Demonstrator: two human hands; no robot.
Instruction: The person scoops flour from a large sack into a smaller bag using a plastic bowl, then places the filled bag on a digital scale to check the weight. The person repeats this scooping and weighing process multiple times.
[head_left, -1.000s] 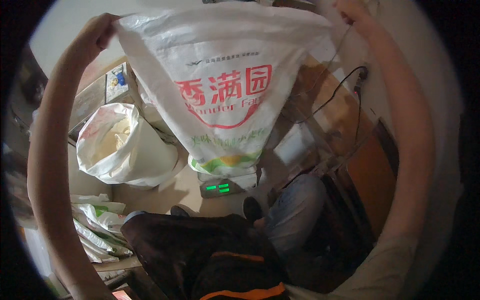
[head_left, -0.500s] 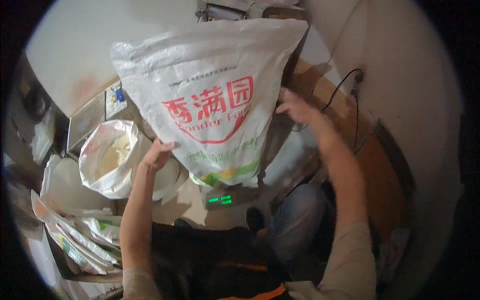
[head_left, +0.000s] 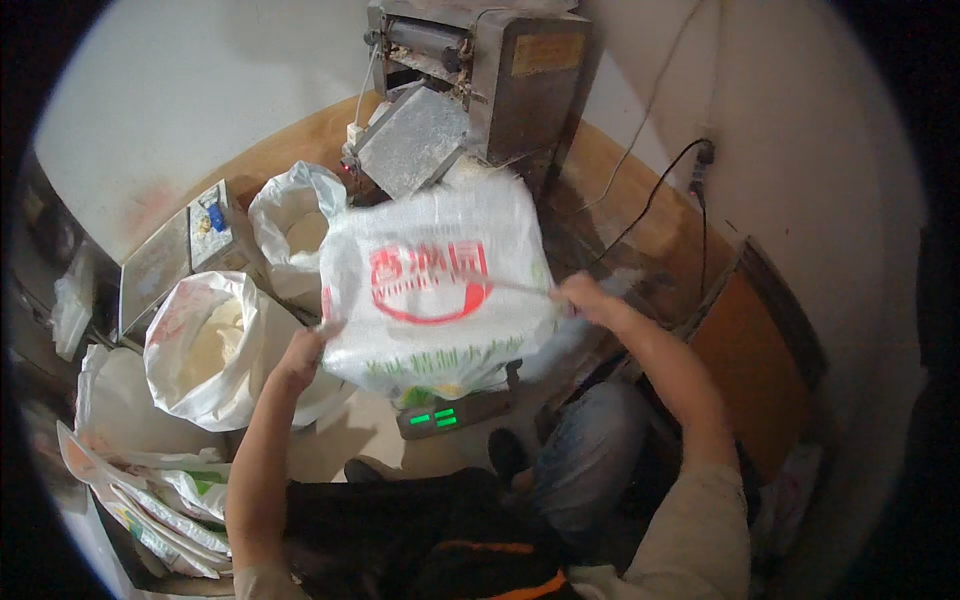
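Observation:
A white woven sack (head_left: 440,235) with red and green print stands in front of me, its upper part tilted away and slightly blurred. My left hand (head_left: 303,355) is closed on its left edge. On the opposite edge, my right hand (head_left: 590,300) also grips the sack, with its fingertips partly blurred. Just beneath the sack's near side shows a scale (head_left: 485,407) with a lit green display. The sack covers most of the scale's top, and what is inside the sack is hidden.
Two open white bags, one near (head_left: 178,385) and one farther (head_left: 268,225), hold pale powder at the left. Behind the sack stands a metal roller machine (head_left: 525,110). Folded sacks (head_left: 165,515) lie lower left. A black cord (head_left: 655,205) and brown board (head_left: 745,370) are at the right.
The sack's top has dropped lower, uncovering the roller machine and the farther bag. My right hand has come down from beside the sack and closed on its edge; my left hand is lower.

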